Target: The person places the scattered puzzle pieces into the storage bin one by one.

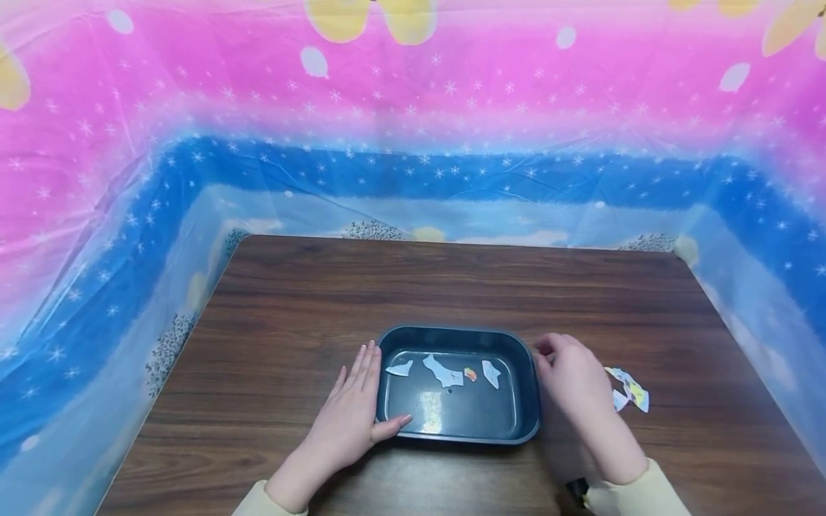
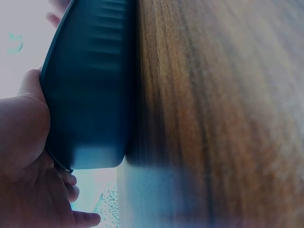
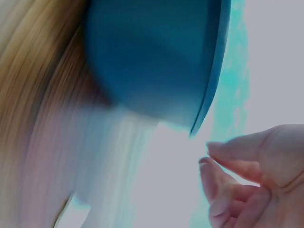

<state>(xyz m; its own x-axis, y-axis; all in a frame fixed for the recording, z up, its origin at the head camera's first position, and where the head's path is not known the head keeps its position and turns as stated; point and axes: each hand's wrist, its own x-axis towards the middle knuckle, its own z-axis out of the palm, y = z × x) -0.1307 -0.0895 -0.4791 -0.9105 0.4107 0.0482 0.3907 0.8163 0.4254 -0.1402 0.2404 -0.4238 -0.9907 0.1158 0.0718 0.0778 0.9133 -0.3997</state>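
A dark plastic tray [image 1: 445,435] stands on the table, with several torn scraps of paper lying in it, among them a long pale piece [image 1: 442,370] and a small orange one [image 1: 470,374]. My left hand [image 1: 348,412] holds the tray's left side, fingers along the outer wall and thumb over the near rim. Just off the right wall is my right hand [image 1: 574,373]. In the right wrist view its thumb and forefinger tips [image 3: 204,161] are close together, a small gap between them, and no scrap shows there.
More torn paper scraps [image 1: 635,394], with yellow print, lie on the table right of my right hand. The brown wooden table [image 1: 323,279] reaches back to a pink and blue patterned cloth [image 1: 419,179]. A small black object [image 1: 576,491] is by the right sleeve.
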